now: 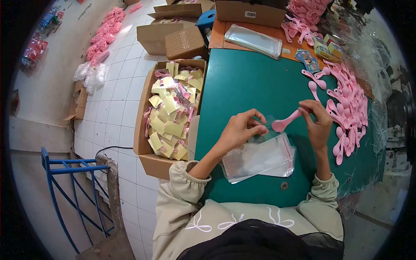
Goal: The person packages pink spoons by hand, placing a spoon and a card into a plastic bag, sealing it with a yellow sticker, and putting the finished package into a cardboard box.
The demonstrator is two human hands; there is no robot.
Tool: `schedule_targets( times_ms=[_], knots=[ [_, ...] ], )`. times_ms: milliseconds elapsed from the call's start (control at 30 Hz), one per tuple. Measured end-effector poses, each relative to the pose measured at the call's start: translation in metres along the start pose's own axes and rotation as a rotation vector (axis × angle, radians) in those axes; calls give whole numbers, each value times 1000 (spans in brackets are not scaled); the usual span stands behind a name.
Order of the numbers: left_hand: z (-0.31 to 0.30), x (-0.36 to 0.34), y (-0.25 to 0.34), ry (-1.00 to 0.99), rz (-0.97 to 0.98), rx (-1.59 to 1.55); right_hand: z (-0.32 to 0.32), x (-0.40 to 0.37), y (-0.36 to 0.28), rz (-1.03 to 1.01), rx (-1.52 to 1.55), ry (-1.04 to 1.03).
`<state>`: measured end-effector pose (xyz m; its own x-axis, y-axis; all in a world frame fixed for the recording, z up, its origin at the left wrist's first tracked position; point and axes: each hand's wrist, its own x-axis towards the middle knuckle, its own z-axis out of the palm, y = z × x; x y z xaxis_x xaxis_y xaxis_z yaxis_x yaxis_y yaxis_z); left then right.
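My right hand [318, 123] pinches a pink spoon [287, 121] by the end of its handle, its bowl pointing left. In front of the bowl, my left hand [239, 131] holds a small clear plastic bag [269, 123] between thumb and fingers. The spoon's bowl overlaps the bag's edge in this view. Below both hands, a stack of clear plastic bags [258, 161] lies fanned out on the green table [251, 82]. A large heap of pink spoons [346, 104] covers the table to the right of my right hand.
Left of the table stands a cardboard box [148, 162] full of packed spoons with yellow cards. Picture cards [307, 60], small yellow boxes [325, 48] and a pack of clear bags [253, 40] lie toward the back. A blue metal frame [73, 161] is at lower left.
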<state>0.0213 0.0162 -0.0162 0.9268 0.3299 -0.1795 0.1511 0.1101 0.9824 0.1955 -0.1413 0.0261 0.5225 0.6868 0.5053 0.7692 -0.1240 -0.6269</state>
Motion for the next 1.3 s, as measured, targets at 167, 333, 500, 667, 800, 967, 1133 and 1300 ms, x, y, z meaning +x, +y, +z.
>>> schedule_targets(
  times_ms=[167,333,500,667,800,967,1133,1300],
  knots=[
    [0,1,4,63,3,68,-6,-3,-8,190,291,166],
    [1,2,1,72,33,14,-7,-9,-14,254,354,207],
    [5,1,3,89,51,40,-4,-12,-23,284,330,158],
    [8,2,2,15,83,4,4,-15,-30,311,362,94],
    [17,1,2,-12,140,-123,13,-20,-35,343,415,-11],
    [5,-5,10,-146,0,151,13,-17,-38,323,496,62],
    [9,-7,11,-163,122,183,12,-19,-41,233,513,36],
    [7,-17,23,-94,91,-154,19,-1,-50,-257,365,-234]
  ],
)
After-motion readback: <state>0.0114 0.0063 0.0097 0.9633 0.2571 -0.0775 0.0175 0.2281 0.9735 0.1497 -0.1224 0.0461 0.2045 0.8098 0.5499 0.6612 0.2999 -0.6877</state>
